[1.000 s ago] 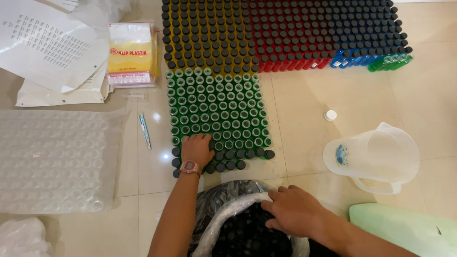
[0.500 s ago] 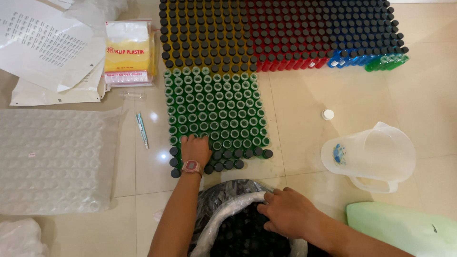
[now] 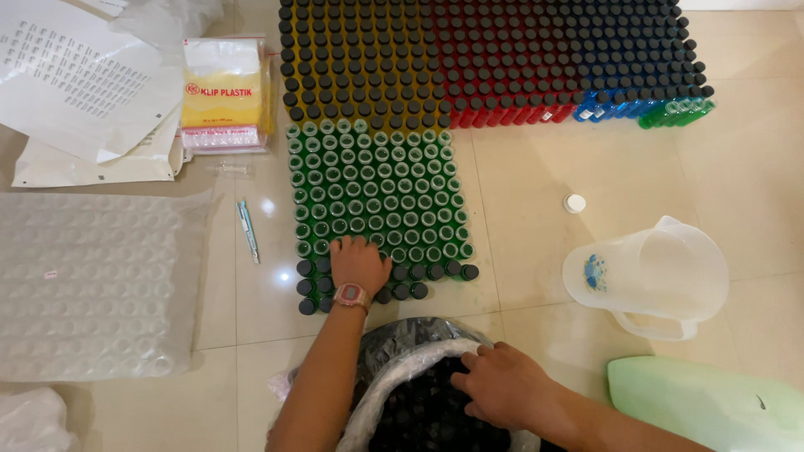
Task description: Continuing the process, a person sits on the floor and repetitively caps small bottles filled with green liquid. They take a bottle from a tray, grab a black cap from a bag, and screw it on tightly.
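The left hand (image 3: 358,264) lies flat on top of the small green bottles (image 3: 377,188) that stand in rows on the floor (image 3: 536,218). Its fingers (image 3: 347,245) are stretched out, close side by side, and rest on the near edge of the block, where bottles without caps meet bottles with black caps (image 3: 423,272). The hand pinches nothing that can be seen. A pink watch (image 3: 352,295) sits on its wrist.

The right hand (image 3: 502,387) is down at the plastic bag (image 3: 394,377) near the person. The bag is open and full of dark caps (image 3: 427,414). The fingers (image 3: 469,362) are bent and spread a little, and their tips touch the pale rim of the bag. You cannot tell if they hold a cap.

Beyond the green bottles stand many more bottles with black caps, in yellow (image 3: 360,67), red (image 3: 502,75), and blue (image 3: 611,105), with a few more green ones at the far right. They touch the green block at its far side.

A clear plastic jug (image 3: 662,272) stands on the floor to the right, well apart from the hands. A small white cap (image 3: 574,203) lies near it. To the left lie a thin pen (image 3: 248,230), a sheet of bubble wrap (image 3: 92,285), a packet of plastic bags (image 3: 224,92) and some white papers (image 3: 75,75).
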